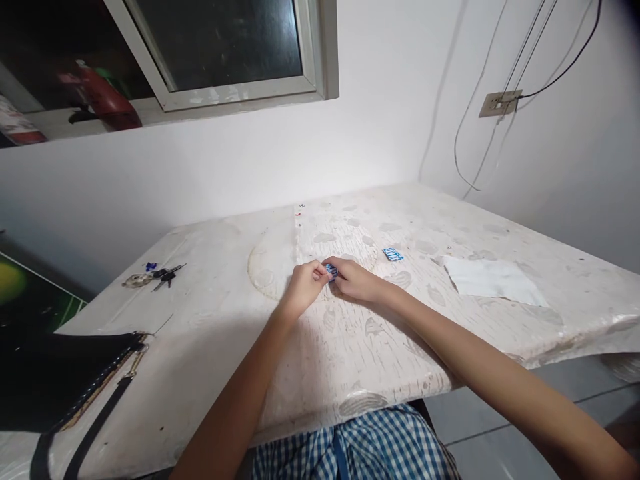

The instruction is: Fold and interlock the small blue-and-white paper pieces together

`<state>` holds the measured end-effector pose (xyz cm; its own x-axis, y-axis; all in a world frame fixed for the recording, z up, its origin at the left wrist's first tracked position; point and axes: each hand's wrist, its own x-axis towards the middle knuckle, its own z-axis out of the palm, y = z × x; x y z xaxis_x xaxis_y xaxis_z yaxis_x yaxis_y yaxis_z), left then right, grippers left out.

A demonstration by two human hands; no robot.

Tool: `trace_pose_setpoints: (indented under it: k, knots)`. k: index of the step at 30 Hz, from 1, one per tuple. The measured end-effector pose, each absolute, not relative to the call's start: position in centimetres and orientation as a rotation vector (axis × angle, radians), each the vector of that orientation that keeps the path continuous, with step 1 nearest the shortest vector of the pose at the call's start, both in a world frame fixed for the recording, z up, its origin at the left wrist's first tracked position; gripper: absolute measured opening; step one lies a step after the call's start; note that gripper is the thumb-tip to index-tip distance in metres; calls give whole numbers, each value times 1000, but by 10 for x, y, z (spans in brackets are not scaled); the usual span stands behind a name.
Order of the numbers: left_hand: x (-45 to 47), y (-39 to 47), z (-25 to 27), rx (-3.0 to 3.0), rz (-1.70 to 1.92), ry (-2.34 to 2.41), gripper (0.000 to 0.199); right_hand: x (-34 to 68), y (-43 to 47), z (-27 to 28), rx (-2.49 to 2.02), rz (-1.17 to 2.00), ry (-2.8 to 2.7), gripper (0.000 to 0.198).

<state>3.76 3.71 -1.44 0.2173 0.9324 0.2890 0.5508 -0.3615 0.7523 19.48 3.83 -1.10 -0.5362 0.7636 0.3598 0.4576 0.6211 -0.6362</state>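
Note:
My left hand and my right hand meet over the middle of the table. Between their closed fingertips is a small blue-and-white printed piece, mostly hidden by the fingers. Its kind is too small to make out. To the right of my right hand, a flat blue-and-white printed square of similar colours lies on the tablecloth. Farther right rests a white cloth or paper sheet with uneven edges.
Keys on a ring lie at the left, near a small blue item. A black bag with a strap covers the near left corner. A red bottle stands on the windowsill. Cables hang from a wall socket.

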Motion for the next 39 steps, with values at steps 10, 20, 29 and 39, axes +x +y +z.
trace_pose_setpoints:
  k: [10,20,29,39]
  knots:
    - [39,37,-18,2066,1031,1401,7,195,38,-12,-948,587,-2260,43]
    - [25,34,4,2133,894,1482,11,197,36,-12,-1008,529,-2272,34]
    - [1,27,19,2119,455,1560,34,197,38,-14,-1009,484,-2283,42]
    - [0,32,12,2042,482,1543,23,197,37,-13,-996,487,-2273,41]
